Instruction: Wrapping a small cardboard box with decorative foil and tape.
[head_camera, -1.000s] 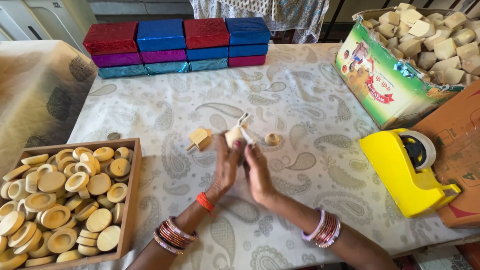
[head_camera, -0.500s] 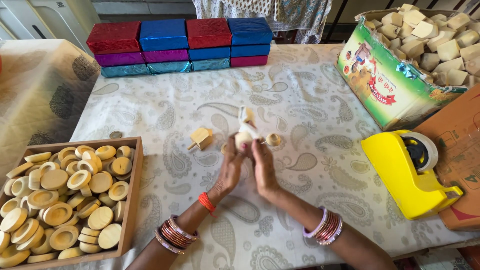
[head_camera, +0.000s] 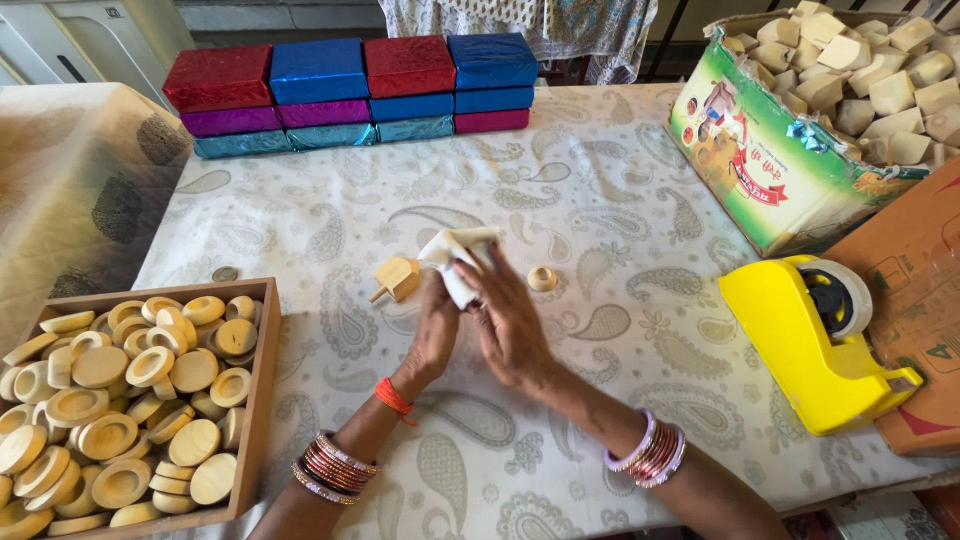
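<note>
Both my hands meet at the middle of the table around a small piece wrapped in white paper (head_camera: 461, 252). My left hand (head_camera: 436, 325) holds it from below and the left. My right hand (head_camera: 510, 320) presses the paper from the right, fingers curled on it. Just left of them a small wooden house-shaped piece with a peg (head_camera: 396, 279) lies on the cloth. A small wooden ring (head_camera: 542, 279) lies to the right.
A wooden tray (head_camera: 258, 400) of several round wooden discs sits at the left front. A yellow tape dispenser (head_camera: 800, 350) stands at the right, beside cardboard boxes (head_camera: 770, 170) of wooden blocks. Shiny wrapped boxes (head_camera: 350, 95) are stacked at the back. A coin (head_camera: 225, 273) lies near the tray.
The paper has been folded closer around the piece, and both hands have closed in on it. The wooden house piece and ring have not moved.
</note>
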